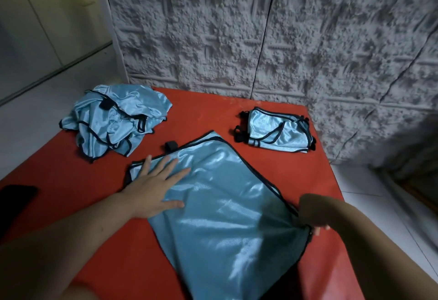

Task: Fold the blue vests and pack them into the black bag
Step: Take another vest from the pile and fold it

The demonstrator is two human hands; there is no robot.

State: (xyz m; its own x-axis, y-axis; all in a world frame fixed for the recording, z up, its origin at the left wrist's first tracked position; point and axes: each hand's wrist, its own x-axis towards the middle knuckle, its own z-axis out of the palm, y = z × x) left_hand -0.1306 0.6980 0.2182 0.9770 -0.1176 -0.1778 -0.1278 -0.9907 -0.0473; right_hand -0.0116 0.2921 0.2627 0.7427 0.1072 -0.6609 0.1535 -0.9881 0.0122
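- Shiny light-blue mesh vest w/ black edge trim lies spread flat on red table top, centre-near, one corner pointing away toward wall.
- Left hand: flat, fingers straight and spread, palm pressing vest's left part near its left edge.
- Right hand: at vest's right corner, fingers curled on the black-trimmed edge, pinching it; fingertips partly hidden behind wrist.
- Small black strap tab sticks out at vest's far-left edge, just beyond left fingertips.
- Crumpled heap of same blue vests at far-left table corner, unfolded, apart from the spread one.
- Folded stack of blue vests at far-right, near table edge, black straps showing on its left side.
- Dark black object at left table edge, mostly cut off; can't tell if it's the bag.
- Grey rough-textured wall behind table; pale tiled floor to the right.
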